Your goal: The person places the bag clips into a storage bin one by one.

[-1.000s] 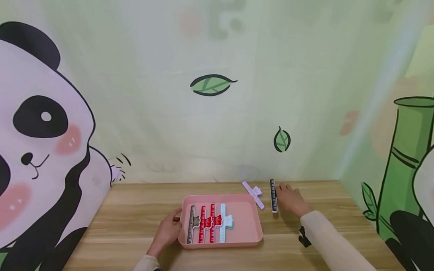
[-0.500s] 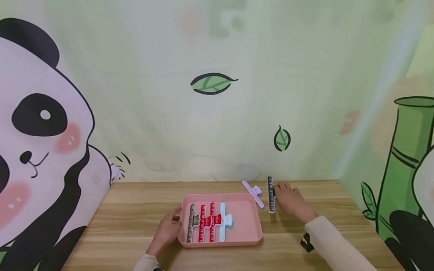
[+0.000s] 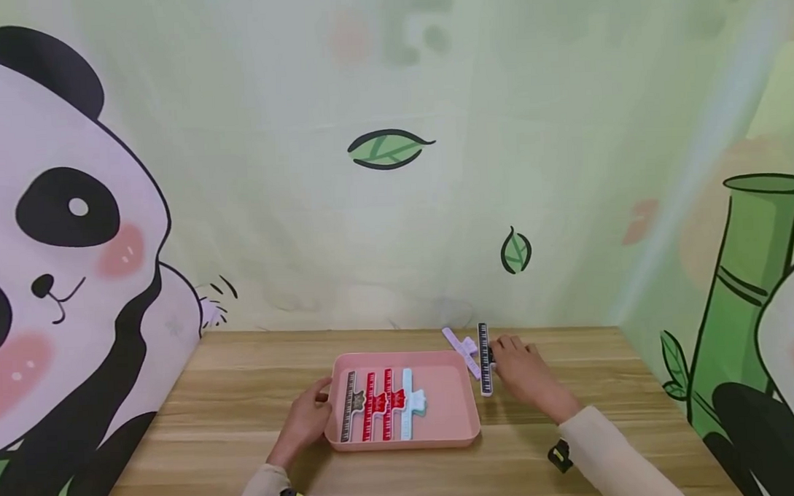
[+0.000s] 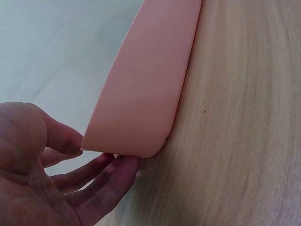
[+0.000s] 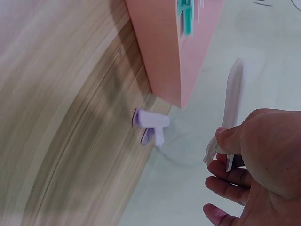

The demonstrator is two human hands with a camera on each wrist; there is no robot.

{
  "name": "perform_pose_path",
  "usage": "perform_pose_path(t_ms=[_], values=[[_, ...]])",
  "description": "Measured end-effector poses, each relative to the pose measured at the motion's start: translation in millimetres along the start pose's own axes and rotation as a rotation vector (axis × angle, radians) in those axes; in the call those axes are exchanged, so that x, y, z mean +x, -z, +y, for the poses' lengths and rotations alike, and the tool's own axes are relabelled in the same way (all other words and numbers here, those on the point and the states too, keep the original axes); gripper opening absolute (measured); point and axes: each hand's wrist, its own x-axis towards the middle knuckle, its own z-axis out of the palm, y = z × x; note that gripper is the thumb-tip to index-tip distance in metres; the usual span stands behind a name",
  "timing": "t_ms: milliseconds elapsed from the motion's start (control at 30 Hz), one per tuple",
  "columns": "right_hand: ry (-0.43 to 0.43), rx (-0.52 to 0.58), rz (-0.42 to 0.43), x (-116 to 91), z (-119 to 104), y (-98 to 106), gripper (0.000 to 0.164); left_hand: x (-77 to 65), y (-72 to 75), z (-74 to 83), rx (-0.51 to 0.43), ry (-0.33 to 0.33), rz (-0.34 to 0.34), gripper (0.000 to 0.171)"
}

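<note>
A long black-and-white clip with a piano-key pattern is pinched between thumb and fingers of my right hand, just right of the tray. In the right wrist view its pale side shows above the hand. My left hand holds the pink tray at its left end; thumb at the rim, fingertips against the outer wall. Inside the tray lie a black clip, two red clips and a light-blue clip, side by side. A lilac clip lies behind the tray's right corner.
The wooden table meets a printed cloth backdrop at its back edge. The tray's right part shows bare floor beside the light-blue clip. Dark wrist devices sit at both cuffs.
My right hand has moved left with the black-and-white clip, bringing it close to the lilac clip and the tray. The left hand and tray stay put.
</note>
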Motion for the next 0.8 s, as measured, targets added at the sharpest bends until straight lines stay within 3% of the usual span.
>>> perform_pose_path(t_ms=[267, 500, 800], values=[[0.036, -0.010, 0.027, -4, -17, 2, 0.043, 0.4, -0.4, -0.5, 0.002, -0.021, 0.011, 0.054], [0.089, -0.018, 0.036, -5, -34, -1, 0.044, 0.4, -1.3, -1.6, -0.002, 0.005, 0.002, 0.054], [0.184, -0.022, 0.030, 2, -54, -19, 0.050, -2.0, -0.5, -0.6, -0.009, -0.012, 0.004, 0.054]])
